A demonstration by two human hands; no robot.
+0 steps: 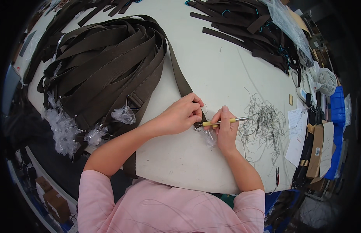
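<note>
My left hand pinches the end of a dark brown webbing strap near the middle of the table. That strap runs up and back to a large looped bundle of the same webbing at the left. In my right hand is a slim pen-like tool with a yellow body and a silver rear end. Its tip points left at the strap end beneath my left fingers; whether it touches cannot be made out. Just below hangs a metal buckle in clear plastic wrap.
A tangle of loose dark threads lies right of my right hand. Small thread snips rest near the front right edge. More dark straps are piled at the far right. A white fan and a blue bin stand rightmost. Plastic-wrapped buckles sit at left.
</note>
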